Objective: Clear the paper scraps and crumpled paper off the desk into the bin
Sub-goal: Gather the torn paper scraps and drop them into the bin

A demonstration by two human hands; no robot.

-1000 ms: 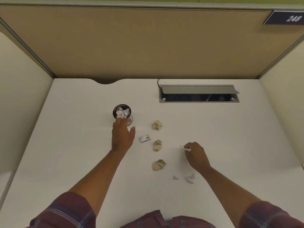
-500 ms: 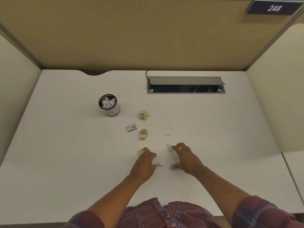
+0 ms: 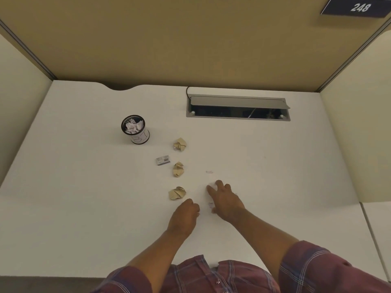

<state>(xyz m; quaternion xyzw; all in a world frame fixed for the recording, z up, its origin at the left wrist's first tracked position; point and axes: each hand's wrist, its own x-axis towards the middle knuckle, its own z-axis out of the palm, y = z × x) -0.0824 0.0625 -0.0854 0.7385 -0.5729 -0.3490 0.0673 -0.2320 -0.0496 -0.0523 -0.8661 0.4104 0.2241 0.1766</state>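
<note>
A small round bin [image 3: 140, 138] with white paper in it stands at the back left of the desk [image 3: 84, 197]. Three tan crumpled balls lie in a column: the far one [image 3: 180, 144], the middle one [image 3: 178, 169], the near one [image 3: 177, 192]. A small printed scrap [image 3: 163, 160] lies left of the middle ball. A tiny white scrap [image 3: 209, 171] lies beyond my right hand. My left hand [image 3: 186, 216] is curled shut just below the near ball, a bit of white paper showing at its fingers. My right hand [image 3: 225, 200] lies spread over white scraps [image 3: 211, 205].
An open cable hatch [image 3: 238, 102] with a grey lid is set into the desk at the back right. Tan partition walls close the desk on three sides. The desk's front edge runs just above my checked shirt.
My left hand left the bin, came back to the near scraps and closed its fingers. My right hand slid nearer and flattened over the white scraps. The camera tilted back.
</note>
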